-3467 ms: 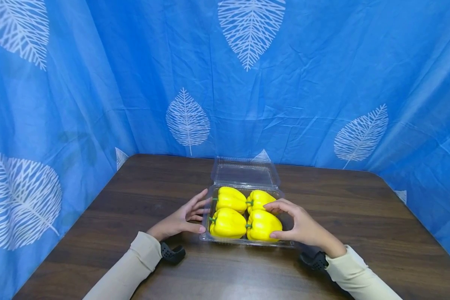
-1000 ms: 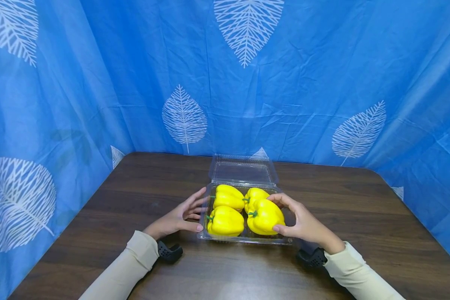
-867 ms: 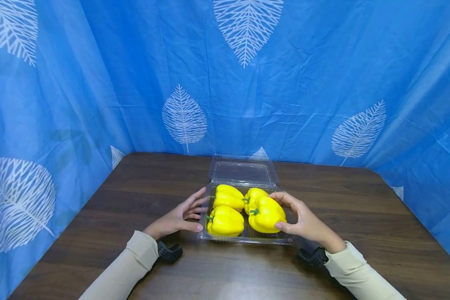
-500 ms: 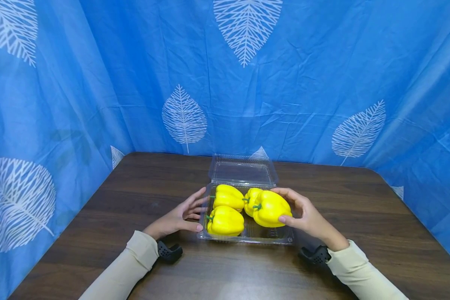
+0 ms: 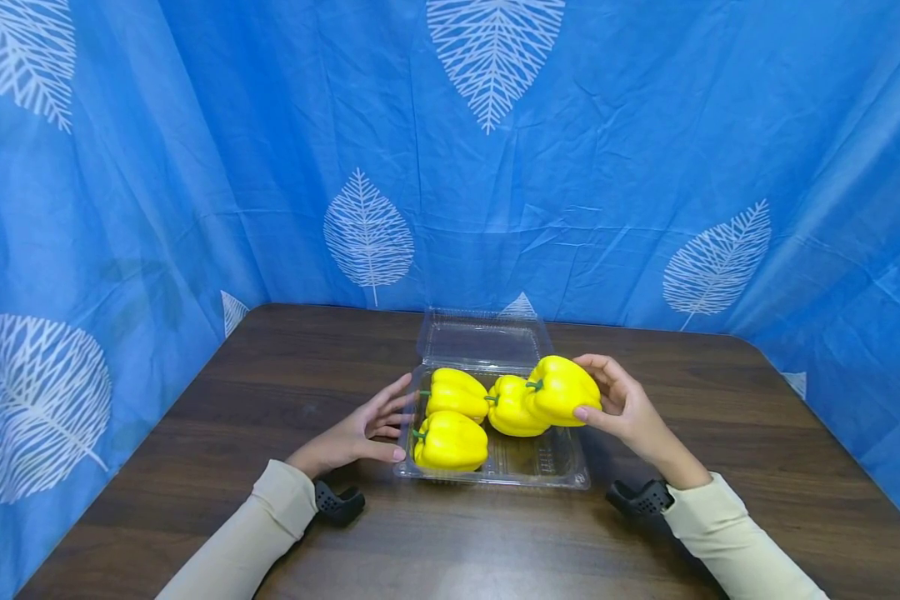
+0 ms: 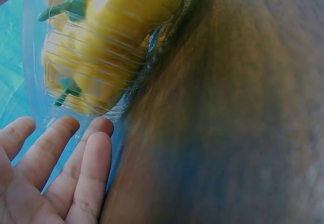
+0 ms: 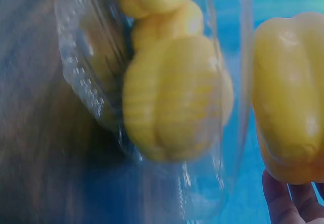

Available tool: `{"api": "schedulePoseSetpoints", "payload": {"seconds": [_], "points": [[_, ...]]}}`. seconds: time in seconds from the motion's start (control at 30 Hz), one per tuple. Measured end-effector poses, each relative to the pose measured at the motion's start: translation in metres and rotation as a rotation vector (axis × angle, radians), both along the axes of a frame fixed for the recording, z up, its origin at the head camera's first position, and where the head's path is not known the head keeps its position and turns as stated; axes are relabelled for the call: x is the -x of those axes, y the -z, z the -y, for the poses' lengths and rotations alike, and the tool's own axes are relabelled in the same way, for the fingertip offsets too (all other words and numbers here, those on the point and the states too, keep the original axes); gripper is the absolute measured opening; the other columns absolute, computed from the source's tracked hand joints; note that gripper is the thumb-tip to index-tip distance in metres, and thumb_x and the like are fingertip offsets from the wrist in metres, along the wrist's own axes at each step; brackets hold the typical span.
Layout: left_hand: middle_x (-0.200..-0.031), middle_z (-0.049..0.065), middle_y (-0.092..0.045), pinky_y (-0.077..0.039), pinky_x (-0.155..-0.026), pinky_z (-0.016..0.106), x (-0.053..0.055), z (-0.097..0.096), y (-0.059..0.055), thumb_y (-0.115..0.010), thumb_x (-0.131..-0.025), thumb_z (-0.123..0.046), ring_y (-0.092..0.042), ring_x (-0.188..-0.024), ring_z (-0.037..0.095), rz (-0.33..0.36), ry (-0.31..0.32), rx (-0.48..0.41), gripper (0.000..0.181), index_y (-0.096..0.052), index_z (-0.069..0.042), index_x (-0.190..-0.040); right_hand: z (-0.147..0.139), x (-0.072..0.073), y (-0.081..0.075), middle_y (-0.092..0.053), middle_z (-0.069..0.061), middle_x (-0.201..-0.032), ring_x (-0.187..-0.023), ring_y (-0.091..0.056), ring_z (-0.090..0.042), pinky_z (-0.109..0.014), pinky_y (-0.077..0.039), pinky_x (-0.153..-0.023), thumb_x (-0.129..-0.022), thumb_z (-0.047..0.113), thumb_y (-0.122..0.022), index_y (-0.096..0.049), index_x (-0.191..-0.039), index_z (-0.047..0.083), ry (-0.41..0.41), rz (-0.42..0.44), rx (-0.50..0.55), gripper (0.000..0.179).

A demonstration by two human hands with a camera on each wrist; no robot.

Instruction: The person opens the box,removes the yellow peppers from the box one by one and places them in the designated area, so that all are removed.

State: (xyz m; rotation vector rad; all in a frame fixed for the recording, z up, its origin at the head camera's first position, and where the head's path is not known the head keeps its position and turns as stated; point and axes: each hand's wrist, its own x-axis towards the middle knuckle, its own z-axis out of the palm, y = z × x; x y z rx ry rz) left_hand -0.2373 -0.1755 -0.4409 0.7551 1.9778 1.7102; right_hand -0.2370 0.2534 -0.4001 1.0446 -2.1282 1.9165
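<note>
My right hand (image 5: 621, 403) holds a yellow bell pepper (image 5: 564, 390) between thumb and fingers, raised over the right side of a clear plastic clamshell box (image 5: 525, 475). In the right wrist view this held pepper (image 7: 288, 97) is apart from the box wall. Three more yellow peppers lie in the box: a front left one (image 5: 450, 442), a back left one (image 5: 456, 393) and a back right one (image 5: 512, 407), partly covered by the held pepper. The left hand (image 5: 360, 429) is at the box's left side, its fingers (image 6: 55, 138) spread and straight beside the wall.
The box's hinged lid (image 5: 487, 340) stands open at the back. A dark wooden table (image 5: 450, 542) lies under everything. Blue cloth (image 5: 607, 150) with white leaf prints hangs behind and at both sides. Each wrist wears a black strap (image 5: 340, 505).
The right hand has lifted the front right pepper out of its place in the box and moved it up, back and to the right. The left hand has stayed by the box.
</note>
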Motion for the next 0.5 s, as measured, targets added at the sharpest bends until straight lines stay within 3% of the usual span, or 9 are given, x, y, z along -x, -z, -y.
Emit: {"api": "schedulePoseSetpoints", "payload": {"seconds": [0.27, 0.5], "points": [[-0.178, 0.025, -0.018, -0.032, -0.124, 0.066, 0.000, 0.000, 0.000, -0.080, -0.098, -0.031, -0.034, -0.157, 0.048, 0.006, -0.002, 0.003, 0.112, -0.002, -0.010, -0.175, -0.017, 0.009, 0.003, -0.070, 0.004, -0.131, -0.111, -0.068, -0.009, -0.020, -0.059, -0.094, -0.096, -0.018, -0.060, -0.060, -0.143, 0.013, 0.060, 0.050, 0.052, 0.057], [-0.177, 0.024, -0.019, -0.033, -0.124, 0.065, 0.000, 0.000, 0.001, -0.080, -0.098, -0.031, -0.035, -0.157, 0.048, 0.004, -0.004, 0.006, 0.112, -0.002, -0.011, -0.175, -0.030, 0.014, 0.007, -0.070, 0.002, -0.132, -0.109, -0.069, -0.010, -0.023, -0.060, -0.094, -0.100, -0.015, -0.057, -0.063, -0.144, 0.018, 0.049, 0.156, 0.139, 0.055]]}}
